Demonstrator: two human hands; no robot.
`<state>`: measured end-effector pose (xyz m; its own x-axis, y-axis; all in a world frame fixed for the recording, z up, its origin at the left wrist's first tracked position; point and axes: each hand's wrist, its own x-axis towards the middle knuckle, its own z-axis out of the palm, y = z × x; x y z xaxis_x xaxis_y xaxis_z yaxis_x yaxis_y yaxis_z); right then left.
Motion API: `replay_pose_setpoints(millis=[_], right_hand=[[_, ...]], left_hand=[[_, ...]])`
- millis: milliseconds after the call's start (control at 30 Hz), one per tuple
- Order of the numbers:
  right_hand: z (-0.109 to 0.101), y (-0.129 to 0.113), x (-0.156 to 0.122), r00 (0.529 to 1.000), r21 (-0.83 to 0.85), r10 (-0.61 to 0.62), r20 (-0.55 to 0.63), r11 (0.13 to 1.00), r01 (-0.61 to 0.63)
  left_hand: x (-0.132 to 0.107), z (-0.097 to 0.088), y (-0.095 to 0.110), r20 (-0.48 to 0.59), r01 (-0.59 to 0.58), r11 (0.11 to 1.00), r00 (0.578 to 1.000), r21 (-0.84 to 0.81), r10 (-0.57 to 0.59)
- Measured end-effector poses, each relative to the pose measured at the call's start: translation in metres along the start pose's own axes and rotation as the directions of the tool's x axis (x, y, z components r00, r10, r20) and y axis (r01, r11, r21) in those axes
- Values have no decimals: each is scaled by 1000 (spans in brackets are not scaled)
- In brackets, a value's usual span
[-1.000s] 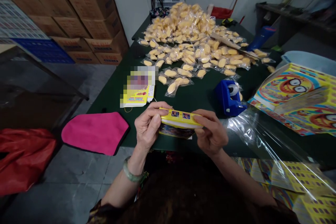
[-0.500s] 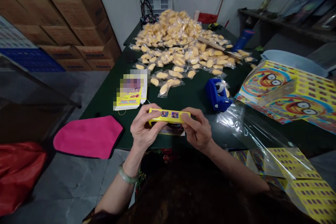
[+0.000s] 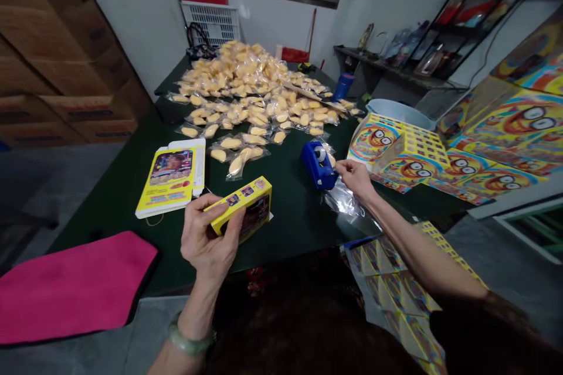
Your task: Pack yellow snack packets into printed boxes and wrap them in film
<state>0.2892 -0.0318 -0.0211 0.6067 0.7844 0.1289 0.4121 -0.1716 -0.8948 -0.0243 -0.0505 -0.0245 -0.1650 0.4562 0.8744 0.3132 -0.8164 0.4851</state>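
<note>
My left hand (image 3: 209,237) grips a small yellow box (image 3: 255,192) by its left end, thumb in front and fingers behind. The box is tilted above the near edge of the dark green table (image 3: 288,205). My right hand (image 3: 358,179) is at the right side of a blue tape dispenser (image 3: 315,167), fingertips pinched together. Whatever lies between those fingertips is too small to make out. Clear plastic film (image 3: 345,199) spreads below that hand. Left of the box lie flat yellow cartons (image 3: 169,173) with a printed front.
Individually wrapped yellow pieces (image 3: 255,73) are heaped across the far table. Printed display boxes (image 3: 413,158) stand on the right, near a light blue basin (image 3: 400,111). A pink padded piece (image 3: 83,281) is at lower left; brown cartons (image 3: 65,70) are stacked behind.
My right hand has let go of the yellow box and moved right to the tape dispenser. My left hand keeps the box, now tilted. The view has swung up and right.
</note>
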Motion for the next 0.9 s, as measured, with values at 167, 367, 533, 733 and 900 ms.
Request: replay_pose_setpoints(millis=[167, 367, 533, 733, 900], right_hand=[[-1, -9, 17, 967, -34, 207, 152, 978, -204], [6, -18, 19, 926, 78, 363, 103, 925, -371], [13, -6, -7, 958, 277, 288, 0, 920, -277], [27, 29, -29, 979, 327, 172, -112, 937, -127], [33, 46, -24, 989, 165, 74, -127, 985, -52]], left_hand=[[0, 0, -2, 9, 15, 1000, 1000, 12, -15], [0, 0, -3, 10, 8, 1000, 1000, 11, -8], [0, 0, -4, 20, 12, 1000, 1000, 10, -12], [0, 0, -6, 5, 37, 999, 999, -1, -37], [-1, 1, -6, -16, 101, 995, 995, -18, -101]])
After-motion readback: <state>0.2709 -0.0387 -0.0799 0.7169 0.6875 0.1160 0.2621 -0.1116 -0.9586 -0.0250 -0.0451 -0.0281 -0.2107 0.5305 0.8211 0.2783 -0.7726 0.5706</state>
